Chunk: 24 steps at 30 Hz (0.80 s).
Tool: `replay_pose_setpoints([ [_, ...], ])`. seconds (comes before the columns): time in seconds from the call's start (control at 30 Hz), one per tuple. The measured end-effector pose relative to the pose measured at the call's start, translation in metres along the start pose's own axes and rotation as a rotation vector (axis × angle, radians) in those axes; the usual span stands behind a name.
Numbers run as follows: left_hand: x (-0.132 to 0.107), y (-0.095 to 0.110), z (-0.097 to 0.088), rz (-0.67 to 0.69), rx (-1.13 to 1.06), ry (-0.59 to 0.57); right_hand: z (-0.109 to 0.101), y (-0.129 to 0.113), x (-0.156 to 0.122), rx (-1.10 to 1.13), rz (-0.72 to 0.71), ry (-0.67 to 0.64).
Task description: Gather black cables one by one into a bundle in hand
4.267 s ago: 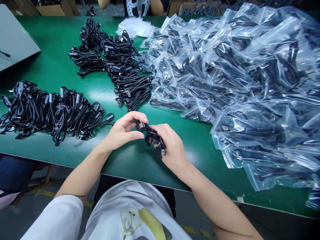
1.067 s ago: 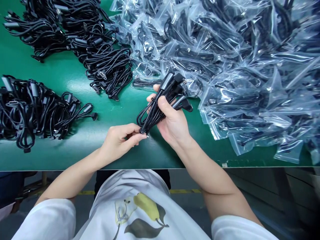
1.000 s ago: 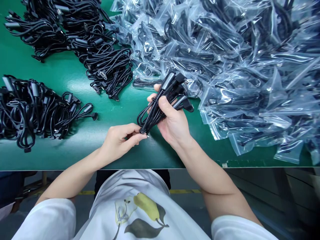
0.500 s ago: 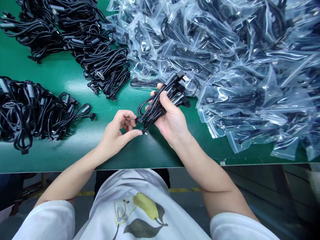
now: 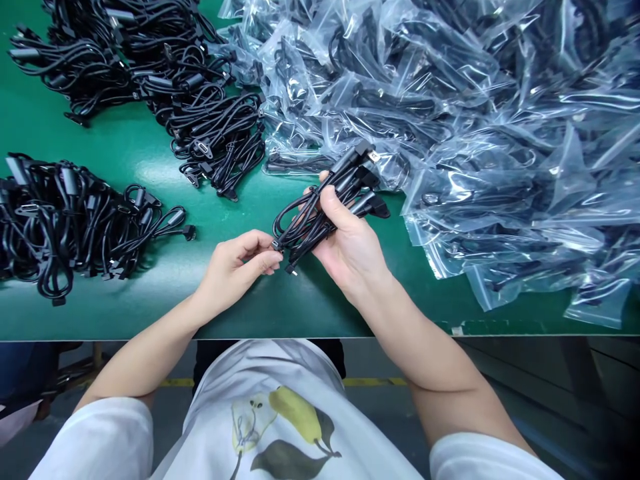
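Observation:
A folded bundle of black cables [image 5: 307, 223] is gripped in my right hand [image 5: 350, 240], thumb on top and fingers underneath. Its thick plug ends point up and to the right, one showing a bare metal connector. At the bundle's lower left end, my left hand [image 5: 243, 267] pinches a small black connector [image 5: 277, 245] between thumb and fingertips. Another small plug [image 5: 291, 270] with a metal tip hangs free just right of those fingertips. Part of the bundle is hidden behind my right thumb and palm.
Loose black cable bundles [image 5: 65, 220] lie at the left of the green table [image 5: 215, 213]. More cable bundles [image 5: 200, 113] are piled at the back left. Clear plastic bags of cables [image 5: 480, 187] cover the back and right. The table's front edge runs below my forearms.
My left thumb and fingers, apart before, have closed on the small connector at the bundle's lower end. My right hand keeps its hold; the whole view has shifted slightly.

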State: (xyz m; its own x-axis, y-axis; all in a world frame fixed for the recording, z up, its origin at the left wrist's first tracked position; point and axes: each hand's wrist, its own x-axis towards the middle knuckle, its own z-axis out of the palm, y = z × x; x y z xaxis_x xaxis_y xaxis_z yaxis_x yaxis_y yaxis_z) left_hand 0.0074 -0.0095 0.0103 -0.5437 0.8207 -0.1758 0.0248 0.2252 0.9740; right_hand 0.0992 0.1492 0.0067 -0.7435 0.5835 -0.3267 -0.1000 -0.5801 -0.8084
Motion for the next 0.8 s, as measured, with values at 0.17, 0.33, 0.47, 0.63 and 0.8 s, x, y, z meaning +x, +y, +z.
replay_pose_setpoints([
  [0.17, 0.002, 0.006, 0.001, -0.105, -0.111, -0.064, 0.003, 0.000, -0.002, 0.039, 0.008, 0.046],
  [0.33, 0.003, 0.006, 0.001, -0.129, -0.136, -0.080, 0.005, -0.002, -0.004, 0.080, 0.035, 0.071],
  [0.47, 0.004, 0.002, 0.003, -0.051, -0.083, -0.083, 0.003, -0.001, -0.002, 0.067, 0.018, 0.094],
  [0.63, 0.005, -0.007, 0.006, -0.032, 0.068, -0.120, -0.003, 0.003, 0.002, 0.025, -0.051, 0.055],
  [0.8, 0.004, -0.010, 0.008, -0.093, 0.022, -0.151, -0.006, 0.004, 0.003, 0.042, -0.092, 0.073],
])
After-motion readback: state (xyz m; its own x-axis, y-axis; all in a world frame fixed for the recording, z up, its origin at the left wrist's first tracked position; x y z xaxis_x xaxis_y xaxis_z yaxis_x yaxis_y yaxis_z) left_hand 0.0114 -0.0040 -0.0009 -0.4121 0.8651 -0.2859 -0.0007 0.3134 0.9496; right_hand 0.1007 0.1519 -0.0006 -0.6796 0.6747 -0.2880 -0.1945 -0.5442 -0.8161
